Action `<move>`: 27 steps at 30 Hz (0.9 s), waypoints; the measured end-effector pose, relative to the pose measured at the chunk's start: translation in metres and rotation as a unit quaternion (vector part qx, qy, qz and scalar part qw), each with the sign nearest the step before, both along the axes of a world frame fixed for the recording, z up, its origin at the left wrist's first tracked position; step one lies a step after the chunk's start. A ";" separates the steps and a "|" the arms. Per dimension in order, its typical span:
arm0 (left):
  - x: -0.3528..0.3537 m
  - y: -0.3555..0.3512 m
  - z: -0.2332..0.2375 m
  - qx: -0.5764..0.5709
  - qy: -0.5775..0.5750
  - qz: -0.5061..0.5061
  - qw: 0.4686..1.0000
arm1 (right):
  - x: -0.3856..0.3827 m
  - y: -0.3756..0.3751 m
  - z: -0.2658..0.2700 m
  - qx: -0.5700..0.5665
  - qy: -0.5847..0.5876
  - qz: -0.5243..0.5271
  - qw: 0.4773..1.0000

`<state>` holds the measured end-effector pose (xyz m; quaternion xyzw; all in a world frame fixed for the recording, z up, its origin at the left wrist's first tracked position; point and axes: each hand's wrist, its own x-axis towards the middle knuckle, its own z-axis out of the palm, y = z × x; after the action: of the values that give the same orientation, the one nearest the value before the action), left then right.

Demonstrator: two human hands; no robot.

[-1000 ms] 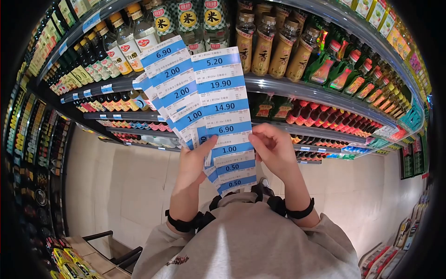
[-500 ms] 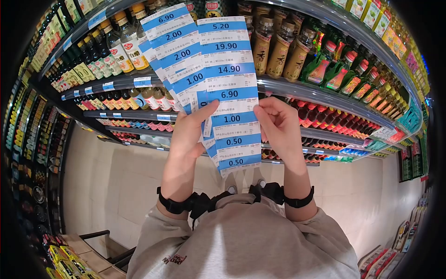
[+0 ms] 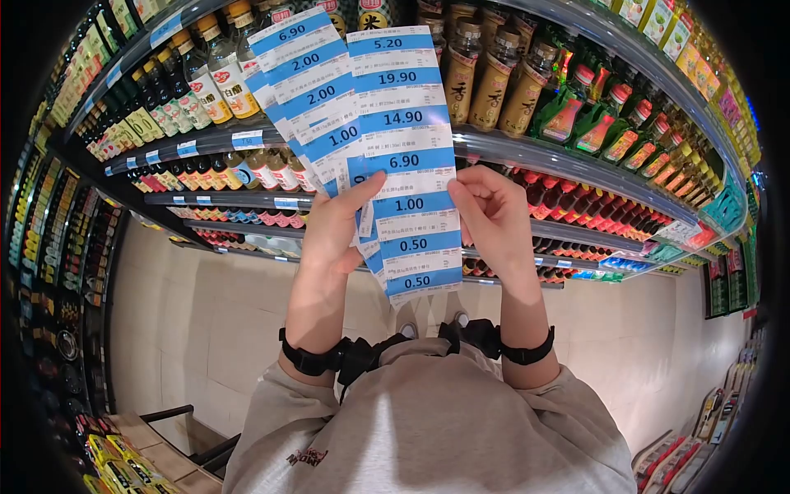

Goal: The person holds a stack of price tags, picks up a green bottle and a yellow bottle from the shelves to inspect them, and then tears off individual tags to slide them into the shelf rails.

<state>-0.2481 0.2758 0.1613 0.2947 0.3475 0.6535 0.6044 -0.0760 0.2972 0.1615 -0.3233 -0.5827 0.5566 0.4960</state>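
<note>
Several long strips of blue-and-white price labels (image 3: pixel 402 118) are fanned out in front of my chest. My left hand (image 3: pixel 336 218) grips them from the left, its thumb lying across the front strip near the 6.90 label. Behind that strip, other label strips (image 3: pixel 309 93) spread up and to the left, partly covered. My right hand (image 3: pixel 492 216) pinches the right edge of the front strip between thumb and finger, beside the 1.00 label. The front strip reads from 5.20 at its top down to 0.50 at its bottom.
Shelves of bottles curve around ahead, with a shelf edge (image 3: pixel 559 165) behind the labels. Brown-labelled bottles (image 3: pixel 499 82) and green bottles (image 3: pixel 568 105) stand on the upper shelf. More racks (image 3: pixel 62 272) rise at the left. A black rail (image 3: pixel 169 414) is at the lower left.
The label strips and both hands have shifted very slightly up and left in view. Both hands keep the same hold.
</note>
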 end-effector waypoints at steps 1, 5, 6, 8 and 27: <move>0.001 0.000 0.000 0.001 -0.012 -0.001 1.000 | 0.000 0.000 -0.001 0.007 0.000 -0.004 1.000; 0.001 0.000 -0.008 -0.007 -0.031 -0.016 0.999 | -0.003 0.003 -0.011 0.034 -0.011 -0.011 0.999; 0.002 0.000 -0.009 -0.007 -0.038 -0.017 0.999 | -0.003 0.004 -0.013 0.034 -0.011 -0.011 0.999; 0.002 0.000 -0.011 -0.008 -0.045 -0.018 0.999 | -0.002 0.006 -0.015 0.052 -0.039 -0.012 0.998; -0.010 -0.011 -0.032 -0.030 -0.154 -0.091 0.983 | 0.013 0.002 -0.023 0.042 -0.010 -0.066 0.997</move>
<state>-0.2582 0.2653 0.1294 0.2027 0.2413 0.6226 0.7162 -0.0625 0.2990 0.1382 -0.3456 -0.5880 0.4940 0.5393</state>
